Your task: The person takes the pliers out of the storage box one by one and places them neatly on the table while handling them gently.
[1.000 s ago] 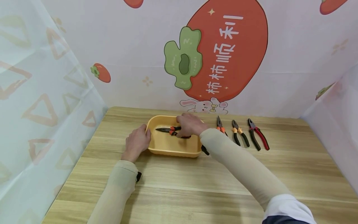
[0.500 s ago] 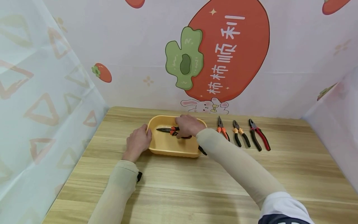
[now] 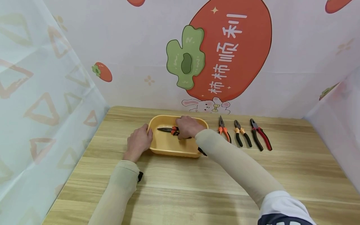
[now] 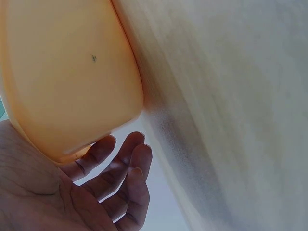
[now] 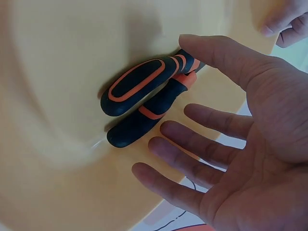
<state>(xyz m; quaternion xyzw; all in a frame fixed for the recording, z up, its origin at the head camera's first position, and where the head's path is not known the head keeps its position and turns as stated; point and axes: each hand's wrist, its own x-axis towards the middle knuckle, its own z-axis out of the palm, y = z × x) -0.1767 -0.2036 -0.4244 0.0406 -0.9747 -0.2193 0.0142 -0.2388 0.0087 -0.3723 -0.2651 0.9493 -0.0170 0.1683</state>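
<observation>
A yellow plastic basin (image 3: 171,150) sits on the wooden table in the head view. In it lies a pair of long-nose pliers (image 3: 175,130) with black and orange handles, nose to the left. My left hand (image 3: 139,140) grips the basin's left end, its fingers on the outer wall in the left wrist view. Over the pliers' handles is my right hand (image 3: 189,126), reaching into the basin. In the right wrist view its thumb is at the handles (image 5: 139,86) near the pivot, while the other fingers are spread and loosely extended alongside. The head view hides part of the handles.
Right of the basin lie orange-handled long-nose pliers (image 3: 222,128), black and yellow pliers (image 3: 241,132) and red and black pliers (image 3: 260,134), in a row. A printed cloth wall (image 3: 135,84) rises behind the table (image 3: 168,187), with more cloth at both sides.
My right hand and forearm have shifted slightly left, and the hand covers more of the pliers' handles. The left hand keeps its grip on the basin, which stays in place.
</observation>
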